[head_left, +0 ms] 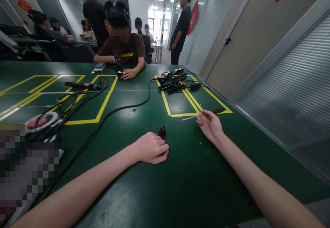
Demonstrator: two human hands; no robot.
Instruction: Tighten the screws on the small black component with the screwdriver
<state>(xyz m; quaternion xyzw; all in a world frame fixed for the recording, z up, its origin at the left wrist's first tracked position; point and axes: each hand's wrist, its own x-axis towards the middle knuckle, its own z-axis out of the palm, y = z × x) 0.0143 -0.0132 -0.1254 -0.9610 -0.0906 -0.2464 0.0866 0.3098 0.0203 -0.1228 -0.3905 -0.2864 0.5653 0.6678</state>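
On the green table, my left hand (154, 148) is closed with its fingers curled under. Out of its far side pokes a small black piece with a short metal tube on top (162, 131); the lower part is hidden by the fingers. My right hand (210, 125), palm turned up, pinches a screwdriver (192, 118) between thumb and fingers. Its thin metal shaft points left, and the dark handle (218, 110) sticks out to the right. The screwdriver tip is apart from the black piece.
A heap of black cables and adapters (177, 80) lies inside yellow tape at the right. A long black cable (113, 110) crosses the table to a dark tool (82, 85) area and a white tape roll (55, 119) at left. Opposite, a co-worker (129, 49) handles a power screwdriver.
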